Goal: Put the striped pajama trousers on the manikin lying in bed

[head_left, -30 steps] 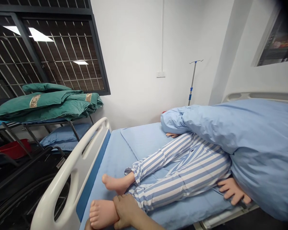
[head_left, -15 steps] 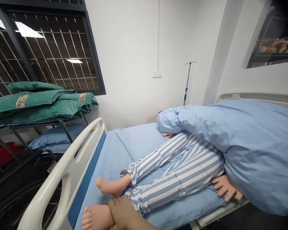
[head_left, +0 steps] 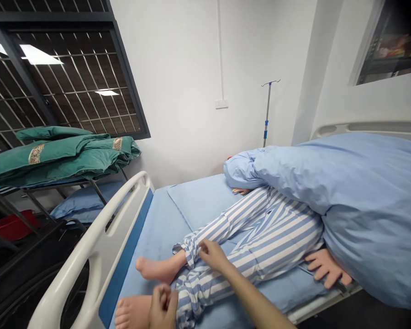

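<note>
A life-size manikin lies on a hospital bed in blue-and-white striped trousers (head_left: pixel 277 237). My left hand (head_left: pixel 162 308) is over the ankle of the nearer bare foot (head_left: pixel 133 310), beside the bunched trouser cuff; its fingers are curled in and show nothing between them. Above the lower trouser legs is my right hand (head_left: pixel 212 255), fingers bent downward and closed, with no object visible in them. Whether its fingertips touch the fabric I cannot tell. The farther bare foot (head_left: pixel 160 269) rests on the sheet. A blue quilt (head_left: pixel 329 178) covers the manikin's upper body.
The white footboard (head_left: pixel 71 265) stands at the left end of the bed. Beyond it are folded green bedding (head_left: pixel 71 155) on a metal frame and a red basin (head_left: pixel 13 226). An IV pole (head_left: pixel 267 109) stands behind the bed. One manikin hand (head_left: pixel 327 267) lies at the near edge.
One hand was wrapped round the nearer ankle; that grip is gone. Now both my hands are in view, lifted over the lower legs. The manikin's legs lie as before.
</note>
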Tool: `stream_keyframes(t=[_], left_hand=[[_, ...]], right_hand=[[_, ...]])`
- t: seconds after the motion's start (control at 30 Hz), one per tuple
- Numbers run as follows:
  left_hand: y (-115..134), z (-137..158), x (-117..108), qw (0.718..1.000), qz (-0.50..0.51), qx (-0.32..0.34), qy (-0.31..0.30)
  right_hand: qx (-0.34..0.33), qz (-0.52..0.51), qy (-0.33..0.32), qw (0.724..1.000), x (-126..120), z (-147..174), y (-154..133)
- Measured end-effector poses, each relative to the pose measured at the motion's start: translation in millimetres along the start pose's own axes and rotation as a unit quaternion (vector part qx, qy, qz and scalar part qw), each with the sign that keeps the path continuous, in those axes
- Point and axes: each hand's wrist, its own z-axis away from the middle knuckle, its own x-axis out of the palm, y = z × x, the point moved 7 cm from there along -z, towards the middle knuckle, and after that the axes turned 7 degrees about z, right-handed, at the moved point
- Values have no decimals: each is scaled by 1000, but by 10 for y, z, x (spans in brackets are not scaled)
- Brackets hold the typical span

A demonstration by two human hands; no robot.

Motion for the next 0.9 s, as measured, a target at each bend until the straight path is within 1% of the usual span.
stream_keyframes(t=[0.03, 0.07, 0.1, 0.13, 0.17, 0.2, 0.23, 0.3, 0.33, 0.37, 0.43, 0.5, 0.6, 0.73, 0.83, 0.9], left_hand=[[86, 71, 161, 994, 20, 32, -105], [214, 175, 349, 971, 36, 87, -220], [347, 312, 548, 930, 33, 149, -333], [458, 408, 695, 897, 20, 207, -389], [543, 456, 827, 876, -11, 264, -405], [595, 474, 963, 858, -60, 316, -401], [600, 457, 1102, 844, -119, 349, -389], [481, 367, 1362, 815, -251, 366, -373], [395, 317, 1455, 793, -309, 371, -371], [316, 272, 1515, 770, -353, 383, -369], [199, 201, 1547, 725, -404, 422, -365], [144, 141, 1490, 698, -421, 456, -356], [131, 77, 1369, 684, -435, 472, -347], [180, 84, 1295, 683, -439, 475, -338], [198, 108, 1301, 690, -434, 470, -339], [189, 115, 1318, 696, -428, 461, -346]], right_hand=[[17, 17, 15, 1000, -108, 4, 136], [36, 24, 27, 999, -191, 11, 259], [54, 23, 37, 998, -247, 21, 360], [68, 18, 47, 996, -283, 33, 432], [73, 14, 55, 996, -298, 45, 469], [70, 15, 60, 996, -299, 56, 474], [59, 21, 61, 996, -289, 67, 455], [36, 39, 56, 997, -259, 83, 395], [32, 44, 55, 997, -252, 88, 374], [32, 45, 55, 997, -252, 89, 364], [39, 42, 60, 997, -267, 86, 364], [43, 43, 56, 997, -274, 81, 369], [38, 64, 38, 997, -238, 96, 364], [10, 119, -7, 993, -79, 70, 320], [-14, 125, -34, 991, 39, -138, 226], [-27, 122, -20, 992, 52, -381, 128]])
